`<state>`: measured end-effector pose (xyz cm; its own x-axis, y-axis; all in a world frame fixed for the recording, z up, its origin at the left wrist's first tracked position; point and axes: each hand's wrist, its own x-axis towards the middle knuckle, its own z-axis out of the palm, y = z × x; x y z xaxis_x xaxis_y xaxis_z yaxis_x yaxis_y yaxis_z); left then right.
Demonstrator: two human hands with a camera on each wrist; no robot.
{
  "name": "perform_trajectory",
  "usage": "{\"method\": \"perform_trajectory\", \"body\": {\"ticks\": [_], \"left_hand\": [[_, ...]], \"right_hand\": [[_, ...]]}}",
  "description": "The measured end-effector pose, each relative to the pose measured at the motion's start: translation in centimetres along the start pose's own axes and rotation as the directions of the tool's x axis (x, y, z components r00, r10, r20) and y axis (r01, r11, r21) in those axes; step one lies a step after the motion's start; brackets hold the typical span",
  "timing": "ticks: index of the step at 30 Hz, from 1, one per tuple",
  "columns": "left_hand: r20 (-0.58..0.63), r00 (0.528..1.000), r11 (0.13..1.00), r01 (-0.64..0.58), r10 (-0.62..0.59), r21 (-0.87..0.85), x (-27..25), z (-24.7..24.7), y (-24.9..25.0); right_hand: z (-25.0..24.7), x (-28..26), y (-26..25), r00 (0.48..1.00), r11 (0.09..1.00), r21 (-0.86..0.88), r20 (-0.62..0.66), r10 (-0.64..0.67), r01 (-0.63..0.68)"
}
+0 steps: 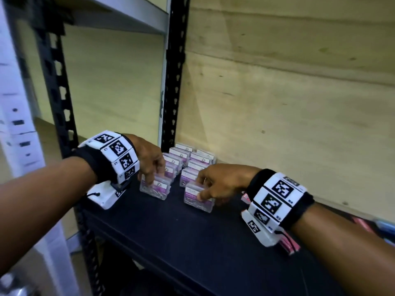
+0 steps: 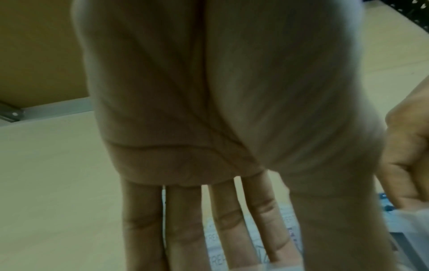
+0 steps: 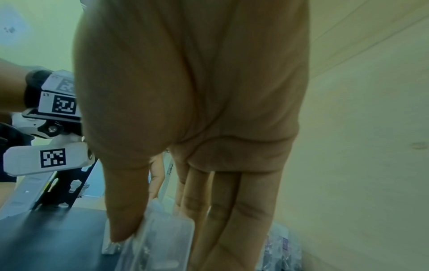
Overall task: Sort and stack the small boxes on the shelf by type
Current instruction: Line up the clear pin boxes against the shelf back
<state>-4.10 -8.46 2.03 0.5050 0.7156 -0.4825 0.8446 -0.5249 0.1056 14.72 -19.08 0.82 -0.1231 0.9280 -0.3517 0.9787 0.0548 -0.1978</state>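
A: Where are the boxes?
B: Two rows of small clear plastic boxes with purple labels (image 1: 188, 161) stand at the back left of the dark shelf (image 1: 171, 227), by the black slotted upright (image 1: 174, 71).
A: Left hand?
B: Left hand (image 1: 147, 159) reaches down onto the front box of the left row (image 1: 155, 186), fingers (image 1: 149, 175) curled over its top, gripping it.
A: Right?
B: Right hand (image 1: 222, 180) pinches another clear box (image 1: 198, 199), nearer the front. Thumb on its near face, fingers on the far side.
A: Anything else?
B: Pink packets (image 1: 288, 244) under the right wrist; plywood wall (image 1: 288, 92) behind.
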Motion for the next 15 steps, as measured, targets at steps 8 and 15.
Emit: {"method": "perform_trajectory", "body": {"ticks": [8, 15], "left_hand": [[-0.054, 0.999, 1.000, -0.002, 0.002, -0.008, 0.7, -0.1, -0.6], [-0.106, 0.994, 0.999, 0.001, 0.003, 0.043, 0.8, -0.1, -1.0]], "right_hand": [[-0.3, 2.5, -0.6, 1.000, 0.999, -0.051, -0.006, -0.010, 0.010], [0.0, 2.9, -0.8, 1.000, 1.000, -0.024, -0.001, 0.003, -0.003]]}}
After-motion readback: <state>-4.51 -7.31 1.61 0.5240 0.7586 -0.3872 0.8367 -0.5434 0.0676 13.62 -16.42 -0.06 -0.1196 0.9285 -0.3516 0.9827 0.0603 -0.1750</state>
